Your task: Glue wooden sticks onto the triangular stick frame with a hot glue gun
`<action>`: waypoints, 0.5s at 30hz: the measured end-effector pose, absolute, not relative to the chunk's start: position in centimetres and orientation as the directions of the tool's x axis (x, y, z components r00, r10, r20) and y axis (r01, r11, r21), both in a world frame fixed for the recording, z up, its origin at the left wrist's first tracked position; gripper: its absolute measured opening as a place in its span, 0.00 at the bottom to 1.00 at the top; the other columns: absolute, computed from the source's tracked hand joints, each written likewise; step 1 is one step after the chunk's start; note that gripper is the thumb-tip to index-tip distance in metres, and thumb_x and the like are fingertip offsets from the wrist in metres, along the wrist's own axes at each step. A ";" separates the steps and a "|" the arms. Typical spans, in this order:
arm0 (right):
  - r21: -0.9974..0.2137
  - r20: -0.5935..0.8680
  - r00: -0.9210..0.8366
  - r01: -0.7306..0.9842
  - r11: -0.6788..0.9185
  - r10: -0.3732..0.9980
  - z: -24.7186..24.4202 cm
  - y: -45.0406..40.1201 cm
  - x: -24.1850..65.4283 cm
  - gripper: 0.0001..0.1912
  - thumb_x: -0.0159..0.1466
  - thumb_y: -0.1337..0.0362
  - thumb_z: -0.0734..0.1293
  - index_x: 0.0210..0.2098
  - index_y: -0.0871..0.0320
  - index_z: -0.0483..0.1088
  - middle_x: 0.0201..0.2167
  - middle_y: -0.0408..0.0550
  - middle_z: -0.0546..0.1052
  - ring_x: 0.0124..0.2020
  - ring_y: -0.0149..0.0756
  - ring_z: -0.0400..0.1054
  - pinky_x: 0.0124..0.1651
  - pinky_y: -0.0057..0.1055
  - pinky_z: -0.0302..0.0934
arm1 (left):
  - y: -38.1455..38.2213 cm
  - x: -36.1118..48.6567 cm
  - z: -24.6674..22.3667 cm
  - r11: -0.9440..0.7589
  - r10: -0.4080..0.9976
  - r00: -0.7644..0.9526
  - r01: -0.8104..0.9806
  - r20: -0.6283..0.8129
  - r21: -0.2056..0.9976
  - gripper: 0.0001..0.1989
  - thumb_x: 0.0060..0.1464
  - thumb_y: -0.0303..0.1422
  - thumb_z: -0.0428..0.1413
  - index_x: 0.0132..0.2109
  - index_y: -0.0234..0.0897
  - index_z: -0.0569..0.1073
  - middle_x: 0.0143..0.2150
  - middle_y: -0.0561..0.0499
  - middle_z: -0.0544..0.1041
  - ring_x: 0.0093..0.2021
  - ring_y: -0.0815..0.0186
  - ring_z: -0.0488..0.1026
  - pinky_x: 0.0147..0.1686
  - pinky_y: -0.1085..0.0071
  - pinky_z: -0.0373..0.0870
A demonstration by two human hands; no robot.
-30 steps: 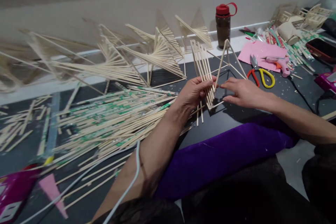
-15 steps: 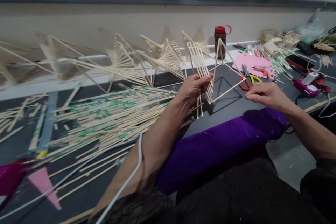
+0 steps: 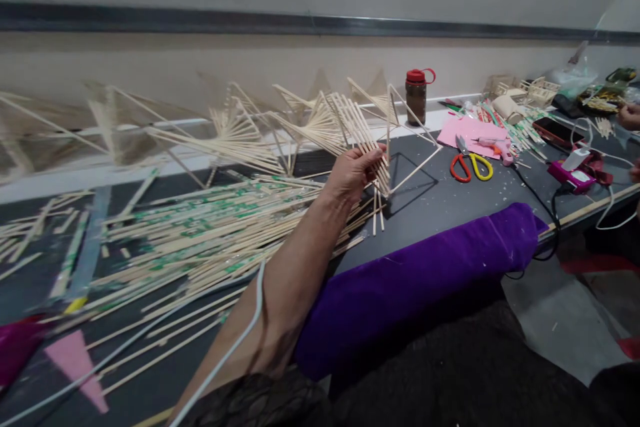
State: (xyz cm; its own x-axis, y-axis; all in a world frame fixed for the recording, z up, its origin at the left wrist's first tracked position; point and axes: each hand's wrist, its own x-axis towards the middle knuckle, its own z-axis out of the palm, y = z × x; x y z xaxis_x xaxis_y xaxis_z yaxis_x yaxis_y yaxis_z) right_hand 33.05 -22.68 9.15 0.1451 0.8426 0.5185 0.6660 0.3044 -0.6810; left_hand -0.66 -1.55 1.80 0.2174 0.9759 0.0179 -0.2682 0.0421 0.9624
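My left hand [image 3: 356, 170] is closed around a fan-like frame of thin wooden sticks [image 3: 383, 170], holding it tilted above the dark table [image 3: 415, 213]. Its open triangular end points right. My right hand is out of view. Loose wooden sticks [image 3: 215, 233], some in green-printed wrappers, lie in a heap beside my left forearm. Behind the held frame, similar stick structures [image 3: 310, 123] stand along the wall. To its right rest scissors [image 3: 471, 163] with one red and one yellow handle, and a pink glue gun [image 3: 493, 143] on a pink sheet [image 3: 457, 130].
A brown bottle with a red lid [image 3: 416, 99] stands by the wall. Purple cloth [image 3: 420, 287] covers the table's front edge. A white cable [image 3: 255, 313] crosses my left forearm. A phone [image 3: 557, 132] and a magenta power box [image 3: 570, 177] lie right. Another person's hand [image 3: 630, 117] shows at the right edge.
My right hand, earlier near the scissors, has left the view. The stick frame has turned slightly in my left hand's grip. The camera view has shifted a little, showing more at right.
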 end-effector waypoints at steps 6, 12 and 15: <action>-0.765 0.479 0.363 0.619 0.178 0.799 6.0 -20.9 33.0 0.15 0.57 0.56 0.68 0.39 0.57 0.78 0.27 0.47 0.77 0.25 0.34 0.72 0.26 0.30 0.65 | -1.8 -0.8 2.5 0.028 0.965 0.257 -0.292 0.050 0.956 0.18 0.30 0.35 0.71 0.31 0.35 0.77 0.24 0.54 0.76 0.23 0.71 0.71 0.22 0.77 0.66; -0.822 0.323 0.240 0.551 0.145 0.915 3.3 -14.5 29.7 0.34 0.52 0.58 0.72 0.59 0.55 0.70 0.59 0.54 0.71 0.36 0.37 0.73 0.32 0.32 0.67 | -3.1 -0.4 3.7 0.031 0.948 0.312 -0.278 0.060 0.960 0.18 0.30 0.35 0.72 0.31 0.35 0.77 0.24 0.54 0.77 0.24 0.71 0.72 0.25 0.77 0.68; -0.842 0.207 0.112 0.526 0.119 0.972 2.4 -10.9 26.3 0.32 0.54 0.59 0.70 0.58 0.59 0.69 0.57 0.58 0.71 0.36 0.36 0.72 0.31 0.29 0.65 | -3.4 -0.5 4.1 0.035 0.945 0.319 -0.304 0.067 0.952 0.18 0.29 0.34 0.72 0.30 0.35 0.77 0.24 0.54 0.77 0.24 0.71 0.73 0.26 0.77 0.69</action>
